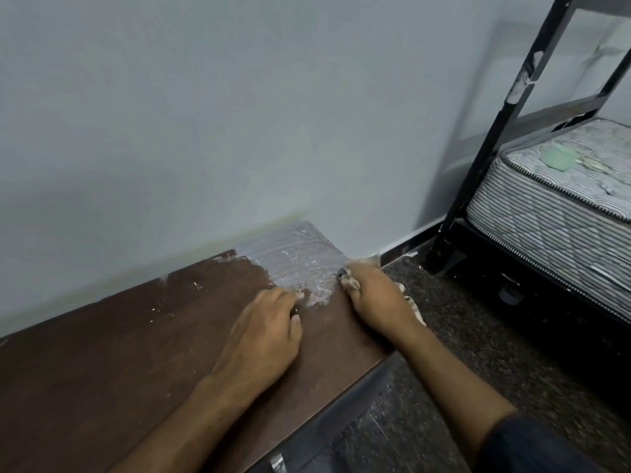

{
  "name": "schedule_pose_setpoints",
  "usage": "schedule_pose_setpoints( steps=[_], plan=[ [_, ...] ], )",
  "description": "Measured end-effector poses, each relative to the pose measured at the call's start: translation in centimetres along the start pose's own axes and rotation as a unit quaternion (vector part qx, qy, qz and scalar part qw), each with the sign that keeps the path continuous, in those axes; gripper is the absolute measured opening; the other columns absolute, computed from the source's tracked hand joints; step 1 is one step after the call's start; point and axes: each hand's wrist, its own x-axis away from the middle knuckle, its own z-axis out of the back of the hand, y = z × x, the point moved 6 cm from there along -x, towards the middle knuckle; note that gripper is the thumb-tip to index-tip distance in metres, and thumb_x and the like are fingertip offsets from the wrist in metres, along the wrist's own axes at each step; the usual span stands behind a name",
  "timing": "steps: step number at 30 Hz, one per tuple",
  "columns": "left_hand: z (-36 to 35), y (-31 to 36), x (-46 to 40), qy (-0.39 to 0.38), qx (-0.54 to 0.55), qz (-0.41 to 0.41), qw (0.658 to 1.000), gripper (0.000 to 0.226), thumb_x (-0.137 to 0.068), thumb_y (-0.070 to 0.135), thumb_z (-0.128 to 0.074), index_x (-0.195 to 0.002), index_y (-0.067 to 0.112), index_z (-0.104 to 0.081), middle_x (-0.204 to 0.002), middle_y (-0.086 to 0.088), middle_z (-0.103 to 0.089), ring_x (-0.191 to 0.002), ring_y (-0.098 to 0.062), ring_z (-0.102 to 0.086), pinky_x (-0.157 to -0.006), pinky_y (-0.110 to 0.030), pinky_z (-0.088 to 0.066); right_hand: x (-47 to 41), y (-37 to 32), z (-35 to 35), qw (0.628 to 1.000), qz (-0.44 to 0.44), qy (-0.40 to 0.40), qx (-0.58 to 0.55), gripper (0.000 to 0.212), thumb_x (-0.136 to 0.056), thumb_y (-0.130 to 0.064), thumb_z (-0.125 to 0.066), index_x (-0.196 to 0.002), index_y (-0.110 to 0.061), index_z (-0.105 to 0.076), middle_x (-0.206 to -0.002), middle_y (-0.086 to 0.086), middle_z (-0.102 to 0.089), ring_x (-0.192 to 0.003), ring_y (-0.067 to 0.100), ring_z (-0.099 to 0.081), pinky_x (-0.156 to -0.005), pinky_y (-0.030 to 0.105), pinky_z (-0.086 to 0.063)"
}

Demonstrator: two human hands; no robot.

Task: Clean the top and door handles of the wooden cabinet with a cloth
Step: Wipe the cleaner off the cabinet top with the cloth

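Observation:
The dark brown top of the wooden cabinet [119, 363] runs along the wall, with a whitish streaked patch [300, 261] at its far right end. My right hand [372, 298] sits at the cabinet's right edge, shut on a pale cloth [409, 302] that shows below and beside the fingers. My left hand [266, 336] rests palm down on the top just left of it, fingertips touching the edge of the white patch. The door handles are out of view.
A pale grey wall [239, 114] stands right behind the cabinet. To the right are dark speckled floor [478, 336], a black metal bunk frame [478, 165] and a striped mattress [563, 199] with a green object on it.

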Motion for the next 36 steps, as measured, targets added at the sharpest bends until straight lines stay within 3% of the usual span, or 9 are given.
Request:
schedule_pose_setpoints(
  steps=[3, 6, 9, 15, 20, 25, 27, 31, 36],
  plan=[
    [1.1, -1.6, -0.2, 0.006, -0.017, 0.034, 0.999, 0.031, -0.091, 0.026, -0.054, -0.122, 0.022, -0.059, -0.118, 0.009, -0.059, -0.109, -0.007, -0.049, -0.096, -0.025, -0.043, -0.6, -2.5, -1.3, 0.999, -0.003, 0.012, 0.03, 0.014, -0.096, -0.014, -0.048, -0.103, -0.011, -0.06, -0.106, 0.009, -0.062, -0.099, 0.026, -0.055, -0.092, 0.04, -0.045],
    [1.7, -2.7, -0.8, 0.018, -0.017, 0.066, 0.998, 0.03, -0.088, 0.02, -0.056, -0.117, 0.015, -0.062, -0.117, 0.002, -0.062, -0.108, -0.016, -0.052, -0.095, -0.032, -0.044, 3.8, -7.9, -5.2, 0.989, 0.128, -0.056, -0.041, 0.031, -0.09, -0.017, -0.048, -0.119, -0.017, -0.059, -0.118, 0.005, -0.063, -0.11, 0.022, -0.054, -0.102, 0.036, -0.043],
    [1.9, -3.2, -1.0, 0.019, -0.018, 0.077, 0.997, 0.033, -0.088, 0.018, -0.055, -0.12, 0.012, -0.061, -0.119, 0.0, -0.061, -0.11, -0.018, -0.052, -0.097, -0.034, -0.044, 4.9, -9.0, -6.0, 0.966, 0.207, -0.134, -0.076, 0.025, -0.092, -0.027, -0.051, -0.114, -0.023, -0.06, -0.121, -0.002, -0.064, -0.114, 0.013, -0.056, -0.104, 0.028, -0.043],
    [2.3, -4.3, -0.3, 0.022, 0.001, 0.08, 0.997, 0.037, -0.09, 0.02, -0.055, -0.127, 0.018, -0.06, -0.122, 0.006, -0.061, -0.114, -0.012, -0.051, -0.1, -0.03, -0.044, -4.2, -3.0, -3.1, 1.0, 0.022, -0.016, 0.006, 0.031, -0.099, -0.023, -0.052, -0.127, -0.02, -0.065, -0.143, 0.004, -0.056, -0.138, 0.023, -0.044, -0.118, 0.041, -0.031],
    [2.4, -5.3, -1.0, 0.019, -0.004, 0.093, 0.995, 0.035, -0.089, 0.019, -0.055, -0.124, 0.016, -0.061, -0.119, 0.002, -0.061, -0.111, -0.017, -0.052, -0.099, -0.031, -0.041, -0.5, -9.3, -8.0, 0.976, 0.198, -0.087, -0.028, 0.037, -0.094, -0.029, -0.051, -0.13, -0.024, -0.057, -0.133, -0.001, -0.062, -0.125, 0.016, -0.054, -0.112, 0.031, -0.039],
    [3.1, -6.3, -0.8, 0.032, -0.011, 0.085, 0.996, 0.036, -0.09, 0.016, -0.056, -0.126, 0.015, -0.061, -0.122, 0.003, -0.061, -0.116, -0.015, -0.051, -0.102, -0.026, -0.037, -5.4, -4.7, -4.4, 1.0, 0.016, -0.007, 0.009, 0.028, -0.097, -0.027, -0.056, -0.119, -0.01, -0.059, -0.125, 0.011, -0.062, -0.119, 0.03, -0.055, -0.103, 0.04, -0.043],
    [3.2, -6.5, -0.9, 0.03, -0.01, 0.087, 0.996, 0.037, -0.09, 0.016, -0.056, -0.126, 0.014, -0.061, -0.122, 0.003, -0.061, -0.117, -0.015, -0.051, -0.102, -0.026, -0.037, -4.6, -6.2, -5.3, 0.999, 0.04, -0.023, 0.016, 0.021, -0.096, -0.026, -0.05, -0.111, -0.013, -0.058, -0.118, 0.009, -0.062, -0.113, 0.029, -0.056, -0.099, 0.04, -0.044],
    [2.7, -6.4, -1.5, 0.019, -0.004, 0.082, 0.996, 0.038, -0.09, 0.018, -0.056, -0.128, 0.014, -0.06, -0.122, 0.002, -0.061, -0.117, -0.015, -0.051, -0.104, -0.028, -0.038, -0.9, -7.0, -6.8, 0.978, 0.176, -0.11, -0.004, 0.038, -0.093, -0.029, -0.051, -0.129, -0.017, -0.059, -0.139, 0.005, -0.058, -0.133, 0.019, -0.049, -0.114, 0.029, -0.035],
    [2.6, -6.4, -1.2, 0.018, 0.0, 0.071, 0.997, 0.037, -0.09, 0.018, -0.055, -0.127, 0.015, -0.061, -0.12, 0.005, -0.061, -0.115, -0.014, -0.051, -0.101, -0.029, -0.041, -6.3, -1.9, -2.5, 1.0, 0.013, -0.018, 0.006, 0.023, -0.097, -0.018, -0.054, -0.116, -0.01, -0.064, -0.128, 0.01, -0.064, -0.122, 0.026, -0.054, -0.106, 0.034, -0.041]
  ],
)
